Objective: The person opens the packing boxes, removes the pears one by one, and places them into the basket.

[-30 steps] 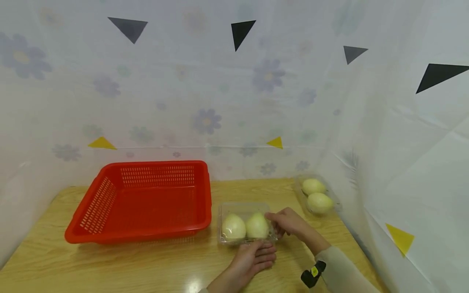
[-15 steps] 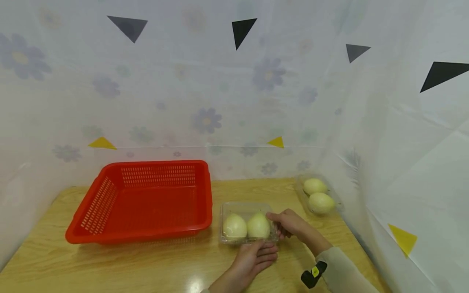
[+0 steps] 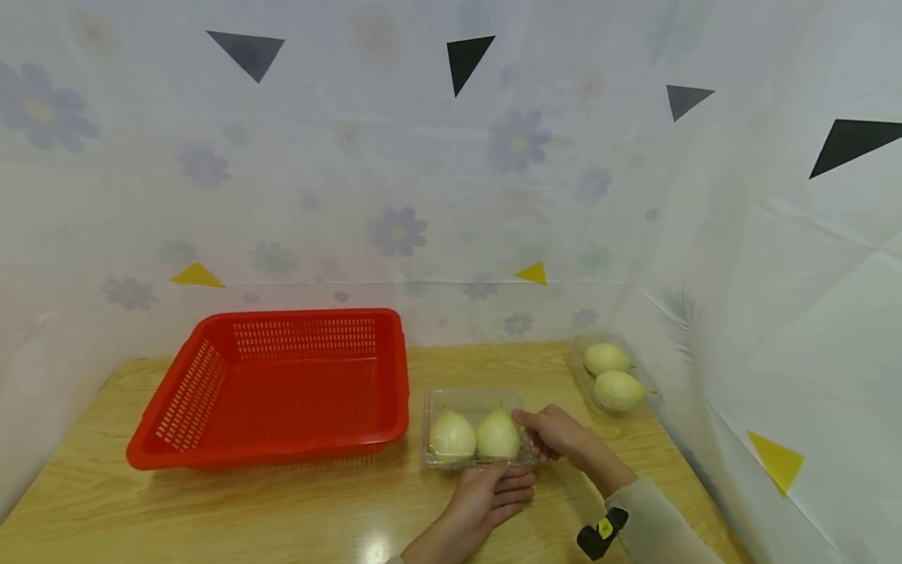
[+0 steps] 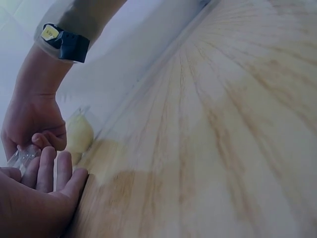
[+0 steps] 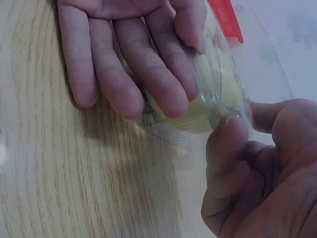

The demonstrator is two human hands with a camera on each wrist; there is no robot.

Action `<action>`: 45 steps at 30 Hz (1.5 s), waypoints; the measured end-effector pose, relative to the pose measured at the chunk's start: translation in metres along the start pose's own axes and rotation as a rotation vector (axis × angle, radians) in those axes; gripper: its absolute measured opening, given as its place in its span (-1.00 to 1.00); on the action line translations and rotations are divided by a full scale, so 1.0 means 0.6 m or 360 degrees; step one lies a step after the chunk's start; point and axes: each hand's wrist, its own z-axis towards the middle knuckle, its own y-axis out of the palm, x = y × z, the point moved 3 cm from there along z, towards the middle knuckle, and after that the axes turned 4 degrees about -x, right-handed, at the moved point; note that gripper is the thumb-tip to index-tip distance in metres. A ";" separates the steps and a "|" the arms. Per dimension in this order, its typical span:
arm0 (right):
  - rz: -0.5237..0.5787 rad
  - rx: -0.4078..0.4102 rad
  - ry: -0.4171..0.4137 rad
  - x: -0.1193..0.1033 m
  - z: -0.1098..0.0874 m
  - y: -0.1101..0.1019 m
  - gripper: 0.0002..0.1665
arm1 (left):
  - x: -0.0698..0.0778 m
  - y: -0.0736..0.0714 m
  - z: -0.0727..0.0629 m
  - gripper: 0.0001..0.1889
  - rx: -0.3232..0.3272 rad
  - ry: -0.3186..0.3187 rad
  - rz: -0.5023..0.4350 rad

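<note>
In the head view a clear plastic clamshell box [image 3: 470, 399] sits on the table, its lid over two pale yellow pears [image 3: 452, 437]. My left hand [image 3: 486, 501] lies along the box's near side, fingers extended, palm turned towards it, thumb at the front edge. At the right corner, my right hand [image 3: 560, 432] pinches the box's rim between thumb and curled fingers. The right wrist view shows the right hand [image 5: 270, 166] gripping the clear plastic edge, with the left hand's fingers [image 5: 153, 74] stretched beside the box.
A red plastic basket [image 3: 296, 454] with slotted sides stands to the left of the box. Another clear box holding two pears [image 3: 618, 390] lies at the table's back right, near the white curtain [image 3: 796, 329]. A wooden table [image 3: 282, 509] carries everything.
Hardly anything differs. Both hands keep their places at the box, and the whole scene shifts very slightly to the right in the view.
</note>
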 end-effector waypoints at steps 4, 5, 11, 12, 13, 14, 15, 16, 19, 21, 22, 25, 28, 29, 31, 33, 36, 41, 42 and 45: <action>0.0036 0.0063 -0.0018 -0.008 -0.006 0.008 -0.29 | -0.002 0.001 -0.002 -0.56 0.0015 0.0010 0.0017; 0.0076 0.0074 -0.0022 -0.012 -0.007 0.010 -0.30 | -0.002 0.002 -0.002 -0.57 0.0013 0.0008 0.0021; 0.0098 0.0116 -0.0122 -0.043 -0.001 0.013 -0.26 | 0.004 0.003 0.003 -0.53 0.0009 0.0024 -0.0001; 0.0076 0.0118 -0.0123 -0.043 0.001 0.013 -0.25 | 0.004 0.002 0.004 -0.52 0.0007 0.0026 -0.0007; 0.0062 0.0119 -0.0102 -0.041 0.003 0.012 -0.25 | 0.003 0.001 0.005 -0.51 0.0003 0.0024 -0.0009; 0.0068 0.0116 -0.0074 -0.036 0.004 0.012 -0.25 | 0.003 0.000 0.006 -0.50 -0.0005 0.0015 -0.0010; 0.0087 0.0114 -0.0050 -0.031 0.006 0.012 -0.26 | 0.002 -0.001 0.005 -0.50 -0.0011 0.0006 -0.0007; 0.0108 0.0113 -0.0036 -0.026 0.008 0.013 -0.26 | 0.001 -0.002 0.005 -0.49 -0.0017 0.0014 0.0003; 0.0138 0.0128 -0.0017 -0.013 0.013 0.013 -0.26 | 0.003 -0.003 0.002 -0.45 -0.0027 0.0027 0.0038; 0.0134 0.0130 -0.0025 -0.008 0.016 0.013 -0.25 | 0.004 -0.004 -0.001 -0.44 -0.0023 0.0023 0.0056; 0.0130 0.0126 -0.0031 -0.007 0.016 0.013 -0.25 | 0.005 -0.005 -0.002 -0.44 -0.0014 0.0023 0.0065; 0.0109 0.0111 -0.0042 -0.004 0.016 0.012 -0.24 | 0.008 -0.009 -0.009 -0.45 0.0026 0.0018 0.0093; 0.0092 0.0090 -0.0045 -0.004 0.014 0.012 -0.22 | 0.013 -0.015 -0.017 -0.47 0.0061 0.0019 0.0112; 0.0085 0.0084 -0.0044 -0.004 0.013 0.012 -0.22 | 0.014 -0.018 -0.020 -0.48 0.0068 0.0020 0.0114; 0.0074 0.0071 -0.0051 -0.005 0.012 0.011 -0.22 | 0.017 -0.022 -0.024 -0.47 0.0081 0.0023 0.0106; 0.0065 0.0058 -0.0058 -0.006 0.013 0.011 -0.21 | 0.020 -0.026 -0.026 -0.47 0.0091 0.0028 0.0098; 0.0061 0.0047 -0.0058 -0.006 0.014 0.010 -0.20 | 0.024 -0.031 -0.029 -0.45 0.0088 0.0030 0.0087; 0.0059 0.0043 -0.0059 -0.005 0.014 0.010 -0.22 | 0.031 -0.040 -0.038 -0.44 0.0091 0.0031 0.0068; 0.0059 0.0041 -0.0060 -0.005 0.014 0.009 -0.22 | 0.032 -0.043 -0.041 -0.44 0.0099 0.0034 0.0063; 0.0057 0.0030 -0.0058 -0.005 0.013 0.008 -0.24 | 0.036 -0.050 -0.048 -0.43 0.0112 0.0041 0.0058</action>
